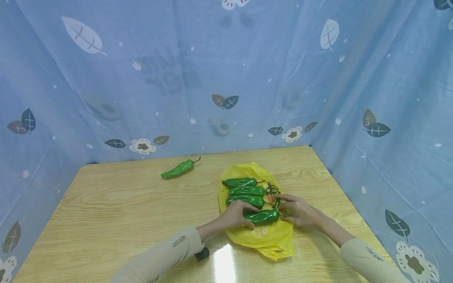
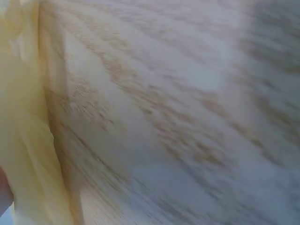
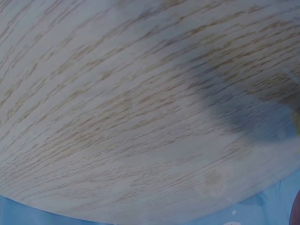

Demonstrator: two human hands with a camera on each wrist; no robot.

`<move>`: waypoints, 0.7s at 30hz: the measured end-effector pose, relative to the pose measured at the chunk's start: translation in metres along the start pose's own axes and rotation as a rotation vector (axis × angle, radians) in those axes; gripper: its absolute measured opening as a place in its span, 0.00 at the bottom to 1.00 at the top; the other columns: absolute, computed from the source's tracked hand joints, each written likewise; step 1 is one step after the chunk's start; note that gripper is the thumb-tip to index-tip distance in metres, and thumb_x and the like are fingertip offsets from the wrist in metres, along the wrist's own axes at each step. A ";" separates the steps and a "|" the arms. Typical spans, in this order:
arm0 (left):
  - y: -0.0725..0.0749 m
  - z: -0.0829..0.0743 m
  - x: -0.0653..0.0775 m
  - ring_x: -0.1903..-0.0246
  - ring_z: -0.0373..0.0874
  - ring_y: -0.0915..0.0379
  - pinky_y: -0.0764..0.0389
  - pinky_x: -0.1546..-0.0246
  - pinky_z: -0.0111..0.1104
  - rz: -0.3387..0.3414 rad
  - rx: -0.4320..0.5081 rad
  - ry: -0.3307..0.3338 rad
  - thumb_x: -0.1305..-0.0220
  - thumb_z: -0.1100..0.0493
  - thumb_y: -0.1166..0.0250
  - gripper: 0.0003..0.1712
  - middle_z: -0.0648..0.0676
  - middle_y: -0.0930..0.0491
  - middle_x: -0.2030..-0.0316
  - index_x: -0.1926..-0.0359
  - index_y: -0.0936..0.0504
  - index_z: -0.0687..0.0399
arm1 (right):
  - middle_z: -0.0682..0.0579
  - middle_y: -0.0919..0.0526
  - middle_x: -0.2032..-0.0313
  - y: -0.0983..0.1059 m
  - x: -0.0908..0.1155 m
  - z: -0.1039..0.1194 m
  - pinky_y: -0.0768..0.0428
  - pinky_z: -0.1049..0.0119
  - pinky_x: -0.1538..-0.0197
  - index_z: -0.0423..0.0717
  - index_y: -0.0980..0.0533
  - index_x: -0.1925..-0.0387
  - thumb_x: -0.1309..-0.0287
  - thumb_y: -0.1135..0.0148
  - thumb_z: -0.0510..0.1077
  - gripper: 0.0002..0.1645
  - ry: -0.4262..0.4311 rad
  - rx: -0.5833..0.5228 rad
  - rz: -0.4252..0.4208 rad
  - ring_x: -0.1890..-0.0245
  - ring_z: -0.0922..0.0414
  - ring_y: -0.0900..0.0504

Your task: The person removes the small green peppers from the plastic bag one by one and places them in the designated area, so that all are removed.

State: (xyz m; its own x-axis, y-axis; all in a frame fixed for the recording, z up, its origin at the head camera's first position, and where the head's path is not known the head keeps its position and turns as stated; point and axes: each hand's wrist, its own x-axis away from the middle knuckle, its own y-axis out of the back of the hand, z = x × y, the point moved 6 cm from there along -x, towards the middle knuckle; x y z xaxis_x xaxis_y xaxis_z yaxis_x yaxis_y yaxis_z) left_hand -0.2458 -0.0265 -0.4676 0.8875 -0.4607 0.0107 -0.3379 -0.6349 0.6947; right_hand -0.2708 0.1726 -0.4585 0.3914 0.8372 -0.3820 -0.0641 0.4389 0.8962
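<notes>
On a crumpled yellow plastic bag (image 1: 262, 236) several glossy green peppers (image 1: 246, 190) lie side by side, stems to the right. My left hand (image 1: 236, 214) holds the tapered end of the nearest green pepper (image 1: 263, 216) between thumb and fingers. At that pepper's stem end is my right hand (image 1: 299, 210), its fingers spread among the dark, tangled stems (image 1: 272, 190); I cannot tell whether it pinches the stem. A small orange patch (image 1: 271, 199) shows between the stems. In the left wrist view the bag (image 2: 26, 126) runs along the left side, with a fingertip (image 2: 4, 190) at its edge.
A lighter green pepper (image 1: 179, 169) lies alone toward the back of the wooden table (image 1: 134, 216). Beside the left sleeve sits a small black object (image 1: 202, 254), partly covered. Blue patterned curtains (image 1: 198, 78) enclose the back and sides.
</notes>
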 end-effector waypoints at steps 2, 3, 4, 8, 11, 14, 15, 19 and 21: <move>-0.001 0.000 0.000 0.46 0.44 0.26 0.28 0.42 0.34 -0.008 -0.001 0.019 0.60 0.59 0.20 0.29 0.47 0.17 0.51 0.51 0.15 0.50 | 0.38 0.24 0.44 0.000 -0.001 0.000 0.17 0.60 0.58 0.46 0.18 0.66 0.59 0.23 0.38 0.14 0.007 0.006 0.000 0.52 0.46 0.20; -0.001 0.000 0.001 0.45 0.44 0.26 0.28 0.42 0.35 -0.013 -0.005 0.021 0.61 0.60 0.20 0.29 0.47 0.17 0.51 0.52 0.15 0.50 | 0.38 0.24 0.45 0.000 -0.001 0.001 0.17 0.61 0.59 0.46 0.18 0.66 0.59 0.23 0.38 0.14 0.010 0.010 -0.001 0.53 0.47 0.19; -0.001 0.000 0.001 0.45 0.45 0.26 0.29 0.42 0.35 -0.015 -0.010 0.027 0.61 0.60 0.20 0.30 0.47 0.18 0.51 0.51 0.15 0.50 | 0.38 0.24 0.45 0.000 -0.001 0.001 0.17 0.63 0.60 0.47 0.18 0.66 0.59 0.23 0.38 0.14 0.013 0.011 -0.001 0.54 0.47 0.19; -0.003 -0.001 0.002 0.43 0.48 0.28 0.29 0.41 0.38 -0.028 -0.006 0.042 0.61 0.61 0.20 0.31 0.49 0.18 0.49 0.50 0.16 0.52 | 0.38 0.24 0.45 0.000 -0.001 0.001 0.17 0.61 0.59 0.46 0.18 0.66 0.59 0.24 0.39 0.14 0.016 0.018 -0.003 0.54 0.47 0.19; -0.002 0.000 0.003 0.43 0.49 0.28 0.28 0.42 0.38 -0.036 0.010 0.045 0.59 0.60 0.20 0.31 0.52 0.19 0.48 0.49 0.16 0.53 | 0.38 0.24 0.45 0.000 -0.001 0.001 0.17 0.59 0.57 0.46 0.18 0.66 0.58 0.24 0.40 0.14 0.015 0.022 -0.005 0.53 0.46 0.19; 0.003 0.001 0.003 0.47 0.45 0.26 0.26 0.45 0.33 -0.029 0.026 0.027 0.57 0.57 0.21 0.30 0.52 0.19 0.48 0.49 0.16 0.53 | 0.39 0.24 0.45 0.001 -0.001 0.001 0.17 0.57 0.57 0.46 0.17 0.66 0.59 0.24 0.40 0.14 0.014 0.026 -0.004 0.52 0.46 0.20; 0.006 0.002 0.003 0.53 0.41 0.24 0.24 0.49 0.31 -0.026 0.033 0.015 0.57 0.56 0.21 0.29 0.52 0.19 0.48 0.49 0.16 0.53 | 0.39 0.24 0.45 0.001 -0.001 0.001 0.17 0.57 0.57 0.46 0.17 0.66 0.59 0.23 0.40 0.14 0.013 0.027 -0.005 0.52 0.46 0.20; 0.017 -0.001 0.006 0.77 0.33 0.36 0.26 0.64 0.24 -0.032 0.073 -0.010 0.55 0.55 0.22 0.28 0.53 0.19 0.48 0.50 0.16 0.54 | 0.39 0.23 0.45 0.001 -0.001 0.001 0.18 0.53 0.55 0.45 0.17 0.66 0.59 0.23 0.39 0.14 0.002 0.020 0.000 0.50 0.44 0.21; 0.022 -0.002 0.009 0.82 0.34 0.45 0.29 0.70 0.24 -0.047 0.091 -0.017 0.55 0.55 0.22 0.28 0.54 0.19 0.48 0.50 0.16 0.54 | 0.39 0.23 0.45 0.001 -0.001 0.001 0.18 0.51 0.55 0.45 0.17 0.66 0.58 0.23 0.39 0.14 -0.004 0.017 0.002 0.49 0.44 0.22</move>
State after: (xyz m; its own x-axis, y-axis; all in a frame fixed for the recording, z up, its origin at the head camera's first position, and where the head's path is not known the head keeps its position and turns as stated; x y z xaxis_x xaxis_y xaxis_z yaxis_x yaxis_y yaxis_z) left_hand -0.2446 -0.0429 -0.4506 0.8979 -0.4389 -0.0332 -0.3237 -0.7096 0.6259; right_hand -0.2700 0.1721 -0.4567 0.3947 0.8368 -0.3796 -0.0490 0.4317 0.9007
